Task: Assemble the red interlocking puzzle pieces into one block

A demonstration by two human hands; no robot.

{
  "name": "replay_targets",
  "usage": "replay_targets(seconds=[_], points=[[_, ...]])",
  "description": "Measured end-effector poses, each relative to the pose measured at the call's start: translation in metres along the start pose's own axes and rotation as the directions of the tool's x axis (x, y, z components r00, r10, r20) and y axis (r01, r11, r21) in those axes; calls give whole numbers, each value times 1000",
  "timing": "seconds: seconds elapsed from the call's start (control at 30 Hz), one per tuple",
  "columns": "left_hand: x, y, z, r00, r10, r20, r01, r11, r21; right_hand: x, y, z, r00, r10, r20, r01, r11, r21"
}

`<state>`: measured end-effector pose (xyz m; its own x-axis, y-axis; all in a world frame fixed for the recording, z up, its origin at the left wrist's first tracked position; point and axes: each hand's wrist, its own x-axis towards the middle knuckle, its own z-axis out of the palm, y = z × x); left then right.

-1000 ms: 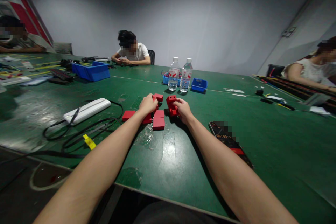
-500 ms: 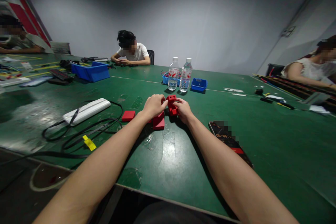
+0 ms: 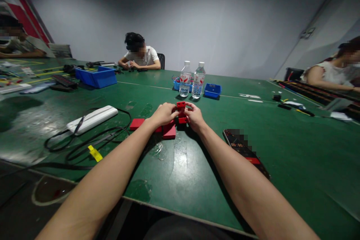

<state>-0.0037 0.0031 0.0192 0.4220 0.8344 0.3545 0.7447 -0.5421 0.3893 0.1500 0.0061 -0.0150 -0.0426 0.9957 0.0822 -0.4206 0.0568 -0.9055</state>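
Note:
Between my hands stands a small red block-like part (image 3: 182,113) with two dark holes in its top face. My left hand (image 3: 164,114) grips it from the left, thumb and fingers closed against its side. On the other side, my right hand (image 3: 195,116) pinches it with bent fingers. A flat red block (image 3: 169,131) lies on the table just below my left hand, and another red block (image 3: 137,124) rests further left, beside my left wrist. Some red pieces under the left hand are partly hidden.
Two water bottles (image 3: 185,79) stand beyond my hands, near a small blue tray (image 3: 212,90). A phone (image 3: 243,150) lies right of my right forearm. Left are a white power strip (image 3: 92,119), black cables and a blue bin (image 3: 96,77). Other people sit around the green table (image 3: 180,180).
The red part has turned slightly and now stands straighter, a little further left. Both hands have shifted slightly with it and still hold it.

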Motion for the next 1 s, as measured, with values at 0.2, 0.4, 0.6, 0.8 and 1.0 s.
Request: replay_targets(seconds=[0.2, 0.4, 0.6, 0.8, 1.0], points=[[4, -5, 2, 995, -104, 13, 104, 988, -110, 1, 5, 0, 999, -32, 41, 33, 999, -19], [5, 0, 1, 982, -190, -12, 188, 977, -105, 0, 5, 2, 998, 4, 62, -7, 999, 47], [3, 9, -1, 981, -144, -127, 151, 987, 50, -2, -2, -1, 997, 35, 71, -41, 995, 86], [-6, 9, -30, 981, -180, -68, 190, 957, 218, -1, -1, -3, 997, 75, -14, -74, 996, 42], [-16, 32, -33, 939, -310, 148, 210, 859, 467, -1, -4, -2, 995, 82, -49, -79, 995, 58]])
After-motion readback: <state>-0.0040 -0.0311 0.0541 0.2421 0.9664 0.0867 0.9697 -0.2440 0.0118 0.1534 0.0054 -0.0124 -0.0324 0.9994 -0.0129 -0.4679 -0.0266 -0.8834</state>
